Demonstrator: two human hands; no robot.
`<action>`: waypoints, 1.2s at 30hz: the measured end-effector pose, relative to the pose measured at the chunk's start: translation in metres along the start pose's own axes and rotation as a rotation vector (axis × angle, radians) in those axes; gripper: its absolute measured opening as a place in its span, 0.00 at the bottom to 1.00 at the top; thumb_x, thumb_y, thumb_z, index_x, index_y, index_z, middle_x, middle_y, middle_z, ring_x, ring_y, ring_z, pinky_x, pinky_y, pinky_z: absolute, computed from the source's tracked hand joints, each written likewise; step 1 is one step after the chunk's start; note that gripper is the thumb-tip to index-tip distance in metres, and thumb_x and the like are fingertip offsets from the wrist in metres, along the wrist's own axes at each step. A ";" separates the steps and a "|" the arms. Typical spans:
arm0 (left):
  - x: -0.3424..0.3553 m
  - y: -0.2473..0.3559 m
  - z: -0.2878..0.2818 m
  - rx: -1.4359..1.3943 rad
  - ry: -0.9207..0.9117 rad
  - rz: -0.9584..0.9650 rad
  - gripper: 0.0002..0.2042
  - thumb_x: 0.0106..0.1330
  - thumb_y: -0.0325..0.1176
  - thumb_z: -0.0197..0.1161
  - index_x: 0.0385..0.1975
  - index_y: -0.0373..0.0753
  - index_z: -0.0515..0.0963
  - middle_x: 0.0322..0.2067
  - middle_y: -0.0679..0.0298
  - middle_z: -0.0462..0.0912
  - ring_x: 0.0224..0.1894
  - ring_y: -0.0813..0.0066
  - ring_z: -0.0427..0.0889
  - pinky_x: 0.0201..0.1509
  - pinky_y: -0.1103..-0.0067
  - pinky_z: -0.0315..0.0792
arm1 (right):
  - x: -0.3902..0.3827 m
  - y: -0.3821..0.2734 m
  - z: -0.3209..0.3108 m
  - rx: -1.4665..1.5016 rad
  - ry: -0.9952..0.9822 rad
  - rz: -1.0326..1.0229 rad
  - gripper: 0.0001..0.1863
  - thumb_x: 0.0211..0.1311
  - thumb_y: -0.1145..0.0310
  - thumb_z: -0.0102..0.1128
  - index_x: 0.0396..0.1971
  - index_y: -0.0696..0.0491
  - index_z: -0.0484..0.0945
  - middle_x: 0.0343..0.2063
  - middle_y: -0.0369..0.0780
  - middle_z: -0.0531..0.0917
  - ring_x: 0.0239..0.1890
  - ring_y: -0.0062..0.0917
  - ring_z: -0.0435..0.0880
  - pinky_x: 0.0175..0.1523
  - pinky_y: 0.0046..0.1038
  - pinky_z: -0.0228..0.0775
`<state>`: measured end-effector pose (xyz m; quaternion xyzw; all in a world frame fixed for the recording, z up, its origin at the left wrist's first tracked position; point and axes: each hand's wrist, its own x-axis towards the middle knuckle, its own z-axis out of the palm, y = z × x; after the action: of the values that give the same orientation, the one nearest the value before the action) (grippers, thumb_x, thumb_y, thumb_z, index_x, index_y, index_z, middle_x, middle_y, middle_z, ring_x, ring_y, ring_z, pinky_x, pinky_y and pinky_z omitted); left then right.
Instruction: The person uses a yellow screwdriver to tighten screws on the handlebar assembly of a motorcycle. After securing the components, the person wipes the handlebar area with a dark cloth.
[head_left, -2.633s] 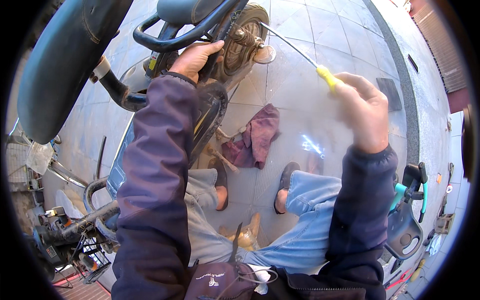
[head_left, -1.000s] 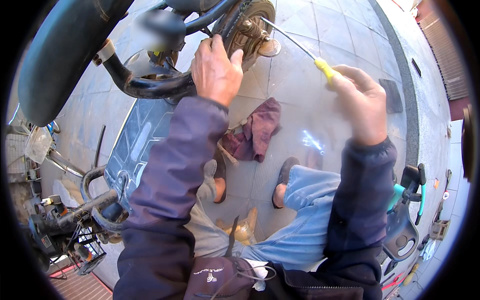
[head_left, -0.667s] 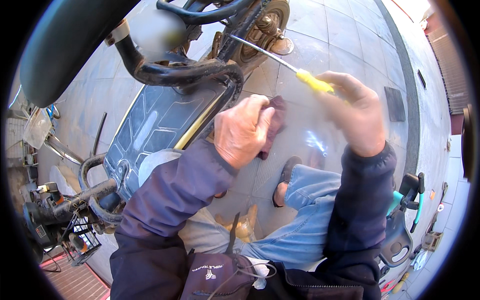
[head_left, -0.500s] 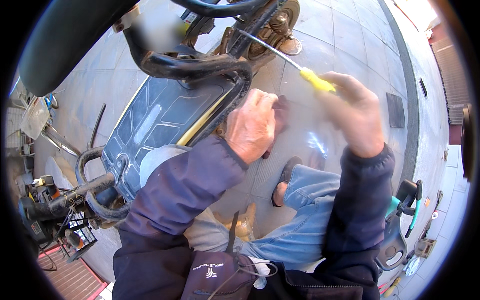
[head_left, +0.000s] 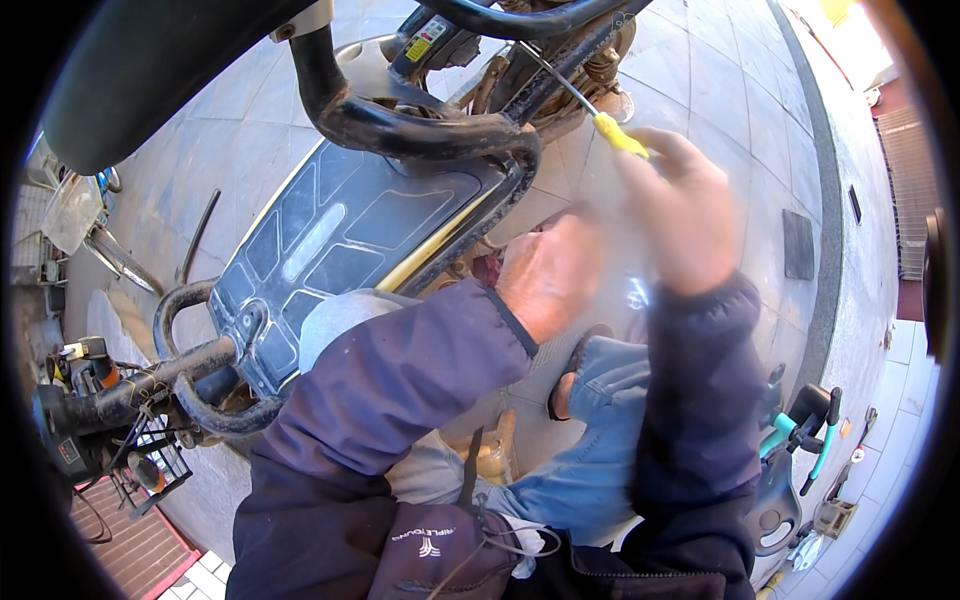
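Observation:
My right hand point(head_left: 678, 205), blurred, grips the yellow handle of a screwdriver point(head_left: 622, 138); its metal shaft reaches up-left into the black tubular frame point(head_left: 425, 135) beside the dirty rear wheel point(head_left: 620, 55). My left hand point(head_left: 550, 270) is low beside the frame, right of the scooter's dark footboard point(head_left: 350, 235), over a maroon rag point(head_left: 487, 267) that it mostly hides. Its fingers are smeared by motion, so I cannot tell what they hold. A large black seat point(head_left: 145, 65) fills the upper left.
My feet and jeans point(head_left: 610, 400) are below my hands, by a wooden-looking object point(head_left: 500, 450). The handlebar point(head_left: 110, 400) lies at left, with a bicycle point(head_left: 85, 220) behind. At right are a flat dark pad point(head_left: 798, 243), a kerb point(head_left: 828, 160) and a teal-and-black object point(head_left: 800, 430).
My left hand let go of the upper frame and moved down and right to the rag. The screwdriver now angles more into the frame, and the scooter sits further right in view.

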<state>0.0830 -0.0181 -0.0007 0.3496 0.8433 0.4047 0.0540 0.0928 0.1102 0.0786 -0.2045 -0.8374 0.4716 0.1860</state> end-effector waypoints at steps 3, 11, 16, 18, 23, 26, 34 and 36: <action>-0.003 -0.002 0.002 0.059 -0.093 0.004 0.06 0.58 0.31 0.61 0.29 0.36 0.77 0.31 0.53 0.78 0.31 0.50 0.79 0.34 0.64 0.73 | 0.001 -0.016 0.017 0.182 -0.217 0.124 0.18 0.51 0.65 0.62 0.40 0.60 0.80 0.25 0.43 0.83 0.26 0.22 0.80 0.36 0.24 0.72; -0.005 -0.008 0.006 0.062 -0.130 0.010 0.05 0.57 0.29 0.59 0.29 0.34 0.77 0.33 0.51 0.79 0.32 0.49 0.79 0.35 0.62 0.73 | 0.002 0.000 0.027 -0.120 -0.017 -0.022 0.16 0.50 0.66 0.61 0.38 0.59 0.81 0.29 0.49 0.84 0.32 0.34 0.85 0.41 0.30 0.74; -0.005 -0.003 0.003 0.089 -0.148 0.031 0.06 0.58 0.31 0.60 0.26 0.35 0.76 0.29 0.53 0.77 0.30 0.49 0.79 0.34 0.62 0.72 | 0.005 -0.016 0.032 0.309 -0.060 0.074 0.17 0.55 0.67 0.61 0.42 0.62 0.79 0.26 0.39 0.82 0.20 0.15 0.77 0.25 0.19 0.70; -0.005 -0.003 0.003 0.073 -0.135 0.031 0.07 0.58 0.32 0.60 0.25 0.36 0.76 0.28 0.53 0.77 0.29 0.49 0.79 0.34 0.61 0.72 | 0.005 -0.016 0.028 0.241 -0.068 0.078 0.18 0.54 0.67 0.61 0.42 0.62 0.78 0.26 0.39 0.81 0.20 0.15 0.77 0.25 0.19 0.70; -0.001 -0.001 -0.002 0.128 -0.145 0.005 0.08 0.59 0.34 0.61 0.24 0.36 0.75 0.28 0.53 0.77 0.29 0.50 0.79 0.33 0.61 0.72 | 0.003 -0.016 0.019 0.236 -0.112 0.105 0.17 0.54 0.69 0.62 0.42 0.63 0.78 0.25 0.38 0.81 0.18 0.14 0.76 0.23 0.18 0.69; -0.002 -0.007 0.002 0.135 -0.102 0.060 0.08 0.59 0.34 0.61 0.25 0.36 0.75 0.27 0.54 0.77 0.29 0.51 0.79 0.32 0.62 0.73 | 0.001 -0.010 0.004 0.278 -0.081 0.142 0.15 0.55 0.71 0.61 0.42 0.63 0.78 0.25 0.38 0.80 0.18 0.14 0.74 0.22 0.16 0.67; -0.004 -0.003 0.000 0.124 -0.101 0.086 0.08 0.59 0.33 0.62 0.25 0.37 0.74 0.26 0.54 0.76 0.29 0.53 0.80 0.31 0.64 0.74 | -0.021 -0.025 -0.041 0.162 -0.170 0.059 0.14 0.57 0.72 0.60 0.42 0.62 0.78 0.25 0.40 0.82 0.18 0.11 0.72 0.22 0.13 0.63; -0.004 -0.002 0.000 0.125 -0.106 0.088 0.08 0.58 0.33 0.62 0.25 0.37 0.74 0.26 0.54 0.76 0.29 0.53 0.80 0.31 0.64 0.74 | -0.022 -0.025 -0.035 0.240 -0.184 0.033 0.13 0.57 0.72 0.60 0.42 0.62 0.78 0.25 0.39 0.81 0.18 0.11 0.72 0.23 0.13 0.63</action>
<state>0.0855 -0.0213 -0.0028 0.4101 0.8466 0.3342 0.0587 0.1248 0.1122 0.1148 -0.1506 -0.7849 0.5881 0.1237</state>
